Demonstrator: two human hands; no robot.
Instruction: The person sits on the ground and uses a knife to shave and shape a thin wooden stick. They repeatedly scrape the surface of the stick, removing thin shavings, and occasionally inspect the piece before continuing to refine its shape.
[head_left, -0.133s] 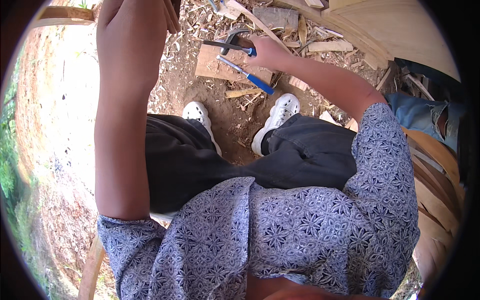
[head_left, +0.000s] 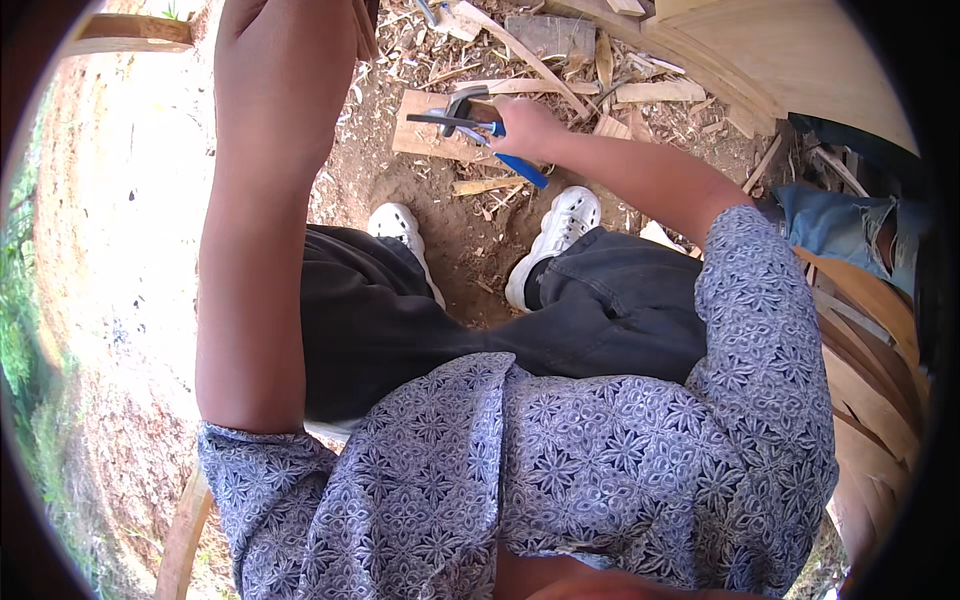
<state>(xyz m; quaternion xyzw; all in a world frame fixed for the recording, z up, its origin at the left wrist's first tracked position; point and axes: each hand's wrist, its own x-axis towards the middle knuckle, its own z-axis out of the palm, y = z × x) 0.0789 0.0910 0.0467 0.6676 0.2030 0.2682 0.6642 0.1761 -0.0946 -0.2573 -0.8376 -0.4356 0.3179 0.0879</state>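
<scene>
A blue-handled hammer (head_left: 478, 124) lies across a small wooden board (head_left: 425, 140) on the dirt ground (head_left: 440, 215), just beyond two white shoes (head_left: 560, 235). The right hand (head_left: 525, 128) is closed around its handle. The left hand (head_left: 285, 60) is raised near the camera; its grip cannot be told. Wood scraps (head_left: 560, 70) lie scattered around.
</scene>
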